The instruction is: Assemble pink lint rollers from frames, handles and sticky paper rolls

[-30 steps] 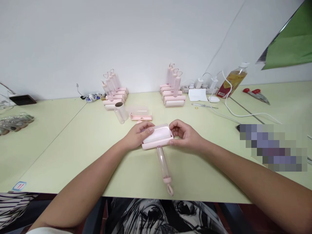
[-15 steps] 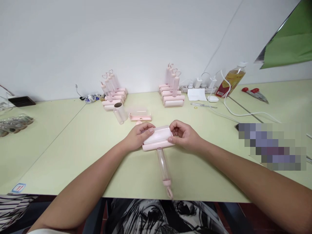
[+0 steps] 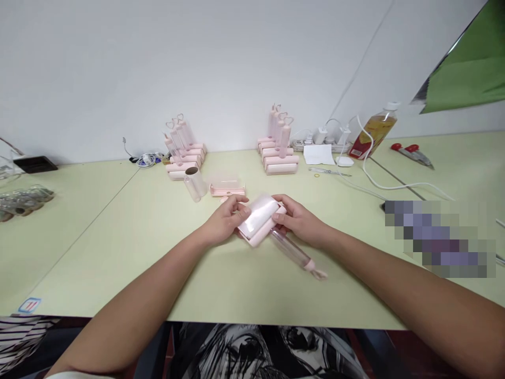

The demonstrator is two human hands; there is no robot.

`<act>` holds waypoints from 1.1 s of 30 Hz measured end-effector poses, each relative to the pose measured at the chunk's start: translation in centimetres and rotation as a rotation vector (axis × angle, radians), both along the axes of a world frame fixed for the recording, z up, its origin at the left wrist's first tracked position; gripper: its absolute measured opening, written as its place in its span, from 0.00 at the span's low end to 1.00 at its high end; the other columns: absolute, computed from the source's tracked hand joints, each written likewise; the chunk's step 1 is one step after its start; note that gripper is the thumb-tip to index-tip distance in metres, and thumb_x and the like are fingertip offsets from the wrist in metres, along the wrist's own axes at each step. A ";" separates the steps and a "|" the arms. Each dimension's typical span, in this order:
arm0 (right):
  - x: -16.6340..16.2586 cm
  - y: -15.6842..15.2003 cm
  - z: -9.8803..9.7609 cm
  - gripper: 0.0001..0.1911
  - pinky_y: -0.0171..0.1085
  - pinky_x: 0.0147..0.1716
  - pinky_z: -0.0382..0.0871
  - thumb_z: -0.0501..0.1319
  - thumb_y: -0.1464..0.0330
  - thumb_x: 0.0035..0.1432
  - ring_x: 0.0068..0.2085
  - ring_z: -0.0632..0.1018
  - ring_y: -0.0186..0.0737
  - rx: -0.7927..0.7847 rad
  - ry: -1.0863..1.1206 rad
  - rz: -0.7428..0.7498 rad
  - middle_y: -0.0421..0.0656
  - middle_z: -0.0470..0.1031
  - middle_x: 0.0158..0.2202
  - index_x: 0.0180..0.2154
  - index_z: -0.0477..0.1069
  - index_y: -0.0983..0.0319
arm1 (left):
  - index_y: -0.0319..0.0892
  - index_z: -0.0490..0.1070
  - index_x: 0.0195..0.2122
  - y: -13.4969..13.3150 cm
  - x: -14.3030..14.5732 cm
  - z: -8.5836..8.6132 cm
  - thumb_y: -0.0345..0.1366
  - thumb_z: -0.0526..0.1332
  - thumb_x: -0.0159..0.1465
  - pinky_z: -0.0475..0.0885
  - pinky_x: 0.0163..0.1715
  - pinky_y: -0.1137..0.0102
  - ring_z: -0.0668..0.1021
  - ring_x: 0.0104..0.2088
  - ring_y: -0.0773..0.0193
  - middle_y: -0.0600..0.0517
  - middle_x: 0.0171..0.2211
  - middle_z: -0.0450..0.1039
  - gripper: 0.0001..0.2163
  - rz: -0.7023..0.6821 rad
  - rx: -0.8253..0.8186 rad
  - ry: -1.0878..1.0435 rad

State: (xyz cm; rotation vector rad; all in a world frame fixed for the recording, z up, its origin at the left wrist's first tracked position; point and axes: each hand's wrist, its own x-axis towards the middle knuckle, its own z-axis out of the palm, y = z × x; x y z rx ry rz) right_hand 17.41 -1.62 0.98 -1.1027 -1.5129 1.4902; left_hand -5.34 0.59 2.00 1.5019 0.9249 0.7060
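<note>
Between my hands is a pink lint roller point(image 3: 258, 218) with a clear cover over its white roll. Its see-through handle slants toward the lower right and ends in a pink loop. My left hand point(image 3: 228, 218) grips the left end of the head, thumb on top. At the other end, my right hand point(image 3: 295, 216) holds the head beside the base of the handle. Just beyond lie a pink lint roller head with a clear cover point(image 3: 228, 189), a clear handle tube point(image 3: 193, 188) and a paper roll point(image 3: 199, 180) standing upright.
Two rows of assembled lint rollers point(image 3: 183, 158) point(image 3: 282, 158) stand near the wall. To the right are a drink bottle point(image 3: 373, 131), a power strip point(image 3: 333, 145), white cables, a white paper point(image 3: 318, 154) and a red-handled tool point(image 3: 412, 152). Wrapped packets point(image 3: 26, 200) lie at far left.
The lint roller has turned in my hands, so its handle has swung from pointing toward me to the lower right. My right hand has shifted its grip around the head's end.
</note>
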 end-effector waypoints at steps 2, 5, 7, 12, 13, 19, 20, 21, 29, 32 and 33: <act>0.0 0.0 0.0 0.21 0.32 0.24 0.65 0.63 0.60 0.57 0.26 0.70 0.32 -0.012 -0.008 0.016 0.35 0.68 0.27 0.50 0.62 0.59 | 0.48 0.60 0.54 -0.3 0.1 -0.1 0.49 0.66 0.57 0.68 0.28 0.72 0.74 0.33 0.65 0.49 0.42 0.67 0.27 -0.112 -0.079 -0.003; 0.1 -0.1 0.0 0.22 0.30 0.20 0.63 0.63 0.61 0.56 0.22 0.69 0.32 -0.059 0.030 0.055 0.34 0.68 0.23 0.51 0.63 0.59 | 0.48 0.59 0.54 -0.5 0.0 0.2 0.46 0.67 0.56 0.68 0.29 0.72 0.74 0.34 0.65 0.49 0.43 0.68 0.28 -0.163 -0.099 -0.013; 0.1 -0.1 0.1 0.25 0.30 0.19 0.63 0.64 0.64 0.55 0.20 0.69 0.32 -0.089 0.070 0.039 0.32 0.68 0.19 0.54 0.62 0.59 | 0.45 0.61 0.52 -0.3 -0.2 0.7 0.45 0.67 0.56 0.67 0.28 0.73 0.73 0.32 0.67 0.51 0.39 0.68 0.26 -0.096 -0.053 -0.026; 0.1 -0.2 0.4 0.25 0.31 0.20 0.67 0.61 0.61 0.59 0.22 0.76 0.34 -0.144 0.064 -0.070 0.38 0.75 0.25 0.56 0.60 0.58 | 0.43 0.62 0.48 0.6 -1.0 1.5 0.47 0.66 0.56 0.64 0.26 0.74 0.71 0.29 0.68 0.54 0.35 0.67 0.23 0.114 0.088 -0.050; 0.1 -0.2 0.6 0.27 0.31 0.19 0.68 0.61 0.59 0.59 0.24 0.77 0.35 -0.165 0.062 -0.028 0.40 0.77 0.29 0.57 0.58 0.57 | 0.43 0.62 0.48 0.6 -0.9 1.3 0.47 0.66 0.55 0.66 0.27 0.73 0.72 0.30 0.67 0.53 0.36 0.68 0.24 0.111 0.100 -0.064; 0.0 -0.6 1.3 0.18 0.28 0.10 0.60 0.67 0.60 0.52 0.15 0.69 0.29 -0.243 -0.056 0.243 0.38 0.73 0.21 0.38 0.66 0.64 | 0.43 0.62 0.51 -0.1 0.0 0.1 0.46 0.65 0.57 0.69 0.37 0.70 0.73 0.39 0.64 0.48 0.42 0.69 0.24 -0.004 0.169 -0.032; 0.0 -0.6 1.3 0.16 0.27 0.09 0.58 0.66 0.60 0.54 0.13 0.68 0.28 -0.250 -0.078 0.247 0.37 0.71 0.19 0.35 0.66 0.64 | 0.43 0.63 0.50 0.0 -0.2 0.3 0.46 0.65 0.57 0.69 0.37 0.71 0.73 0.39 0.64 0.49 0.42 0.69 0.23 0.041 0.200 -0.039; 0.0 -0.7 1.4 0.14 0.27 0.09 0.57 0.64 0.60 0.55 0.13 0.67 0.28 -0.253 -0.087 0.246 0.36 0.70 0.19 0.34 0.66 0.64 | 0.44 0.63 0.49 0.2 -0.5 0.6 0.46 0.66 0.57 0.69 0.35 0.71 0.73 0.38 0.65 0.50 0.40 0.69 0.22 0.106 0.220 -0.062; -0.4 -1.1 1.6 0.11 0.26 0.10 0.59 0.64 0.62 0.54 0.16 0.69 0.27 -0.225 -0.171 0.325 0.36 0.70 0.23 0.32 0.67 0.63 | 0.44 0.62 0.49 3.0 -1.9 5.8 0.41 0.67 0.54 0.72 0.30 0.69 0.76 0.35 0.62 0.49 0.40 0.72 0.24 0.401 0.276 -0.168; -0.5 -1.2 1.6 0.10 0.26 0.10 0.59 0.63 0.62 0.55 0.16 0.69 0.26 -0.200 -0.210 0.352 0.36 0.70 0.24 0.32 0.68 0.63 | 0.42 0.61 0.54 4.8 0.6 6.4 0.39 0.67 0.53 0.73 0.37 0.65 0.76 0.40 0.60 0.46 0.45 0.71 0.28 0.247 0.315 0.041; -0.6 -1.3 1.6 0.10 0.26 0.10 0.59 0.62 0.63 0.55 0.17 0.69 0.26 -0.185 -0.218 0.362 0.36 0.70 0.25 0.32 0.68 0.63 | 0.42 0.60 0.56 5.7 1.6 6.4 0.39 0.66 0.54 0.73 0.38 0.64 0.76 0.41 0.59 0.45 0.47 0.70 0.29 0.211 0.355 0.137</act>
